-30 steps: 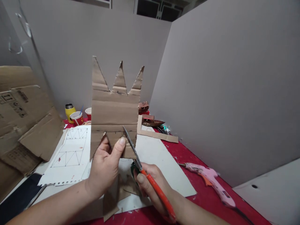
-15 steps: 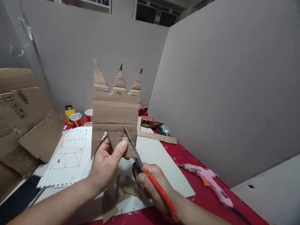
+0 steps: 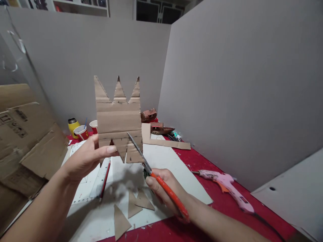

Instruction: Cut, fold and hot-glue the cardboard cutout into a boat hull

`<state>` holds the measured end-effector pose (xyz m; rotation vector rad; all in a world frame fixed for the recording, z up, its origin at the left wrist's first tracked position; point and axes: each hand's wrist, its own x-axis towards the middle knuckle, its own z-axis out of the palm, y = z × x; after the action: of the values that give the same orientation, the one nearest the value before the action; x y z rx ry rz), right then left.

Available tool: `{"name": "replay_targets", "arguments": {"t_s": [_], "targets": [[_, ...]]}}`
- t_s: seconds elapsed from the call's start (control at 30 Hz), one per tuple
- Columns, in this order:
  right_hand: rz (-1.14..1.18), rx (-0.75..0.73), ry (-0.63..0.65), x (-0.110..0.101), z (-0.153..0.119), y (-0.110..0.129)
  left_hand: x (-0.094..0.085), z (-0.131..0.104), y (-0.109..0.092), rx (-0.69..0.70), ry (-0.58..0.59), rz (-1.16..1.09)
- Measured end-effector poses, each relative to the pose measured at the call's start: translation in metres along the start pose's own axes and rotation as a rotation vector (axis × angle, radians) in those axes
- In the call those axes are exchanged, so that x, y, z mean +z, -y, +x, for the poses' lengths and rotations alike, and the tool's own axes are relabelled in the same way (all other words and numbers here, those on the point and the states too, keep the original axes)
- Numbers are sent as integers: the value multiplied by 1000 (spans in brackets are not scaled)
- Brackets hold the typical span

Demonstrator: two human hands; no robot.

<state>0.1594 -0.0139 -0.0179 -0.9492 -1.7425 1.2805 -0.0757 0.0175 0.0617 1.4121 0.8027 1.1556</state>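
Upright before me is a cardboard piece (image 3: 118,116) with pointed spikes along its top and cut notches at its bottom edge. My left hand (image 3: 93,153) grips it by the lower left, thumb across the front. In my right hand (image 3: 165,188) is a pair of scissors (image 3: 170,195) with orange-red handles. One blade lies across the front of the cardboard's lower right, its tip near the pencil line; the other blade is hidden behind. Several cardboard triangle offcuts (image 3: 122,222) lie below on the white sheet (image 3: 186,178).
A pink glue gun (image 3: 227,185) rests on the red tabletop at right. Stacked cardboard (image 3: 32,134) stands at left. Behind are a yellow bottle (image 3: 73,127), paper cups (image 3: 81,133), an L-shaped cardboard strip (image 3: 166,143) and model boats (image 3: 161,128). A ruler (image 3: 99,179) and red pencil (image 3: 105,179) lie nearby.
My left hand has shifted from the cardboard's bottom middle to its left side. The cardboard and scissors have moved slightly left. A slit now shows beside the middle bottom point.
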Motion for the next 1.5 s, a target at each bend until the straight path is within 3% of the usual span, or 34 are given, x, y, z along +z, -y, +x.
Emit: {"name": "replay_targets", "arguments": {"t_s": [0.13,0.47,0.63,0.8,1.3,1.5], "targets": [[-6,32,71,1,-1,2,5,1,8,-48,-144,9],[-109,-14,233,-12,2,-3,3,5,11,-98,-113,-30],[-162,-49,204,-10,2,-1,7,6,12,-85,-77,-38],[-121,16,145,-9,0,-1,9,6,14,-77,-60,-54],[-17,17,148,-5,-4,-4,8,3,10,-54,-25,-51],[-102,-16,187,-9,-1,-6,6,6,10,-42,-65,-65]]}}
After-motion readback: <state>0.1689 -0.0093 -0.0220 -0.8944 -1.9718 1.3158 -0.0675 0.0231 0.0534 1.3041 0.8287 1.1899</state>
